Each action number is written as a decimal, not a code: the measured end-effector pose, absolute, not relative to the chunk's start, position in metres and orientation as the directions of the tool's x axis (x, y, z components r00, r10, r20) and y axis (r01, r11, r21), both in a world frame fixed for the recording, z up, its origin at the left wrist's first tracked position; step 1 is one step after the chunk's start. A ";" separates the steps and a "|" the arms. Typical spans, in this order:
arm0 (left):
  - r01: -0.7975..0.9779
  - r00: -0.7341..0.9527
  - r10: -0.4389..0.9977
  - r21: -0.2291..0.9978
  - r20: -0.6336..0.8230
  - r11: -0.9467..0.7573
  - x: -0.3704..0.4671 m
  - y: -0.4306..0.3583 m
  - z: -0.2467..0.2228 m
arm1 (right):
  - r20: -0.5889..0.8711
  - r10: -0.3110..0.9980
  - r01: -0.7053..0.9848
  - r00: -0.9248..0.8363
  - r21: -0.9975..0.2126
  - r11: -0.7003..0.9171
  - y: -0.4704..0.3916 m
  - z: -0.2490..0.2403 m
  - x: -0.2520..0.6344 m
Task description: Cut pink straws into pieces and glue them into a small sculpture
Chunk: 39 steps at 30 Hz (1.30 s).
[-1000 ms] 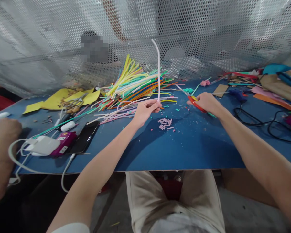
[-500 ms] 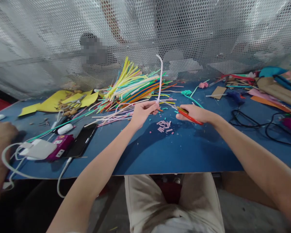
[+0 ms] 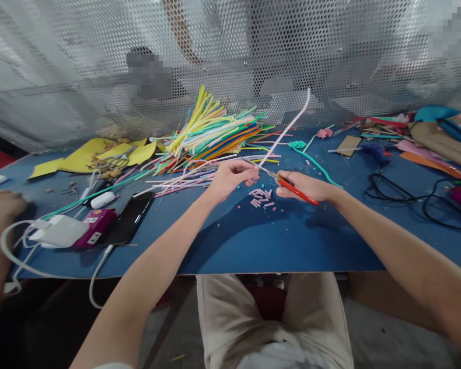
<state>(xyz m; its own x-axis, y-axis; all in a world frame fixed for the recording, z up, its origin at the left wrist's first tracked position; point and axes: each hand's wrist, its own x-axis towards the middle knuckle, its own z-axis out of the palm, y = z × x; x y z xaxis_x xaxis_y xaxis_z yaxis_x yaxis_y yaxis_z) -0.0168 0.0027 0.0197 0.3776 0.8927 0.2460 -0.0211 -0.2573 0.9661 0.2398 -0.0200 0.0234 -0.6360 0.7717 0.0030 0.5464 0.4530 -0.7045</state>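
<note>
Between its fingertips my left hand (image 3: 236, 178) pinches the lower end of a pale lilac pipe cleaner (image 3: 284, 131), whose long free part slants up to the right and bends near the tip. My right hand (image 3: 301, 185) is closed around the red handles of a pair of scissors (image 3: 297, 191). The scissor blades point left and lie right at the held end of the pipe cleaner; whether they touch it I cannot tell. Below the hands, a small heap of short lilac cut pieces (image 3: 262, 197) lies on the blue table (image 3: 246, 241).
Behind my left hand lies a big bundle of coloured pipe cleaners (image 3: 218, 133). A phone (image 3: 132, 219), a purple power bank (image 3: 97, 229) and a white charger (image 3: 63, 230) with cables are at left, beside another person's arm (image 3: 0, 225). Black cable (image 3: 395, 202) coils at right.
The pipe cleaner has swung from nearly upright to a slant toward the right. My left hand has shifted slightly right, and the scissors have moved a little left and down.
</note>
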 end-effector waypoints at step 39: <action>0.027 0.382 0.899 0.969 0.215 -0.244 -0.019 0.002 0.026 | 0.155 0.771 0.465 -0.618 -0.719 0.517 -0.020 -0.001 0.224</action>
<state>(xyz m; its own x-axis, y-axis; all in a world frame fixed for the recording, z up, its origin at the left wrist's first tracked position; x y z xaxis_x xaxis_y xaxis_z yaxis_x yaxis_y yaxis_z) -0.0195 0.0024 0.0258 0.3815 0.8989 0.2153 0.0273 -0.2438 0.9695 0.2235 -0.0202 -0.0013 -0.6175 0.7712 0.1548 0.4649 0.5166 -0.7191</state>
